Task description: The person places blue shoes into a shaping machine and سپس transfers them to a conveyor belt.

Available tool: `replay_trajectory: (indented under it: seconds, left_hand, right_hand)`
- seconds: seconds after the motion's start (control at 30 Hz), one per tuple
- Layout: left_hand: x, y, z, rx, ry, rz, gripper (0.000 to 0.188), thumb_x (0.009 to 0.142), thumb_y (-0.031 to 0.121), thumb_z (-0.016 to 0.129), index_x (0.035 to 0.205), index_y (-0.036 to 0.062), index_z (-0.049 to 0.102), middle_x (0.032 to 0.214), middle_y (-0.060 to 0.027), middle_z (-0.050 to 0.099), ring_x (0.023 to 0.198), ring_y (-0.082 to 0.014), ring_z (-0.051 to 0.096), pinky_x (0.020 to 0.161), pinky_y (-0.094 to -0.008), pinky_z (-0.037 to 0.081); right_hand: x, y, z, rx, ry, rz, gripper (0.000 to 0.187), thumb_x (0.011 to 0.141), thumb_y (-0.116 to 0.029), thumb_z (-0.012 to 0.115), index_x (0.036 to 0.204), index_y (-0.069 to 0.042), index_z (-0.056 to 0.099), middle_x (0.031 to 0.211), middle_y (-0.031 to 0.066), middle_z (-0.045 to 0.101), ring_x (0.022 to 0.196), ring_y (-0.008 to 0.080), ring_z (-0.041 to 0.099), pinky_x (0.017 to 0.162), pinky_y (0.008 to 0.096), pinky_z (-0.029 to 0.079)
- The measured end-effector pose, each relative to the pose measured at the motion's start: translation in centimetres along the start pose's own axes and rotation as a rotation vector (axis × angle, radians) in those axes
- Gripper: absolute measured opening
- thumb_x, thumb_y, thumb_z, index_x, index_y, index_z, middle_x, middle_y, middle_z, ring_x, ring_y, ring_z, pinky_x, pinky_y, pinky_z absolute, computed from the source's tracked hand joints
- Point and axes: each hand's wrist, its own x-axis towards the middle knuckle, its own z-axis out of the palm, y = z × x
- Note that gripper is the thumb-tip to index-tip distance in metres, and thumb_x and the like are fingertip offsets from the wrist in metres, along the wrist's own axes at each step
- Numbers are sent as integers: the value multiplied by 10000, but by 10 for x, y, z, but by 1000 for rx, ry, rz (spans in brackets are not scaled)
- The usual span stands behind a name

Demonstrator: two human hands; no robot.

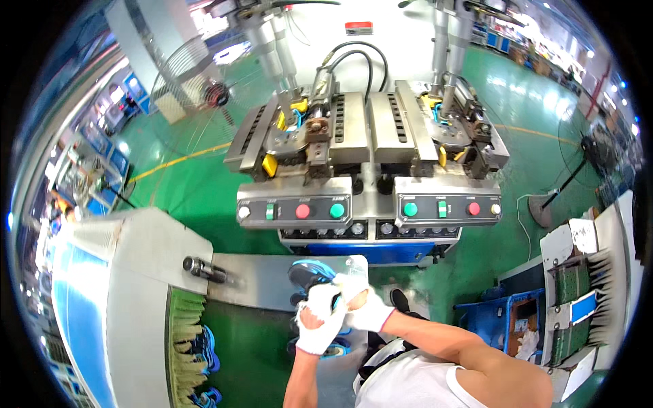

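Both my hands wear white work gloves and meet over a narrow metal table (252, 275). My left hand (320, 323) is closed, its fingers curled toward the right one. Beside it my right hand (371, 311) is also closed, almost touching the left. A pale piece and a small dark-and-blue bit show between them, but the gloves hide what is held. Just beyond my left hand lies a blue and black shoe upper (313, 270). More blue and black pieces (337, 350) sit beneath my wrists, partly covered.
Ahead stands a two-station metal machine with a left button panel (292, 211) and right button panel (445, 207). At left, a cabinet (149, 272) has a bristle curtain (185, 333) with blue shoe pieces (207, 350). A blue cart (503, 319) and brush-edged unit (575, 306) stand right.
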Motion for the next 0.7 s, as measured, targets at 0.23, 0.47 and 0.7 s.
replay_trajectory:
  seconds: [0.23,0.47,0.7]
  left_hand:
    - [179,139,46,-115,-93,546,564,805,106,815,1310,-4,590,1233,-213,634,1039,-356,668,927,-410,549]
    - [247,137,133,-617,4,90,521,913,-111,591,1408,7,480,1331,-136,535,1095,-184,645,919,-313,566]
    - [229,130,208,-554,-165,-165,449,944,-9,636,1365,0,481,1119,-160,679,1045,-216,692,898,-334,565]
  right_hand:
    - [-68,107,-164,699,152,587,655,832,-330,830,1323,21,578,1164,111,703,975,211,687,886,351,544]
    - [-133,170,-238,1491,690,489,296,857,18,705,1150,36,669,1056,108,713,898,189,712,808,350,592]
    - [-153,210,-281,1416,947,469,343,795,-16,704,1135,14,667,1004,90,712,831,207,713,738,361,610]
